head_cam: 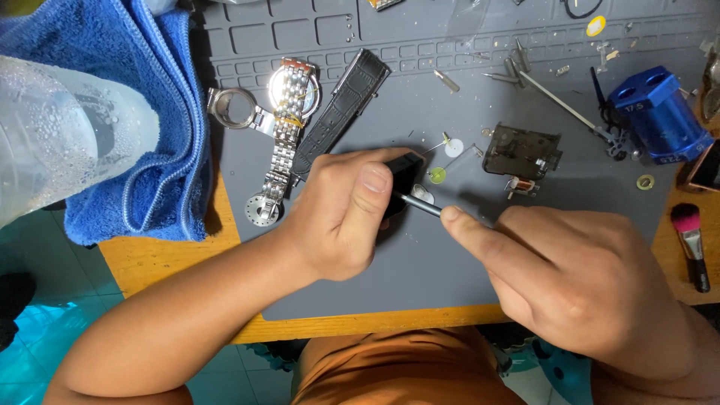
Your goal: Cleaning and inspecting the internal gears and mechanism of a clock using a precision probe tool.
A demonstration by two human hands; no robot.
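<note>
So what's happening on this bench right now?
A person is working over a grey work mat. The left hand grips a small black part, while the right hand pinches a thin metal tool whose tip meets that part. Beside them lie a steel-bracelet watch, a black leather strap, a dark clock movement and loose small gears. A blue towel and a blue block-shaped tool sit at the sides.
</note>
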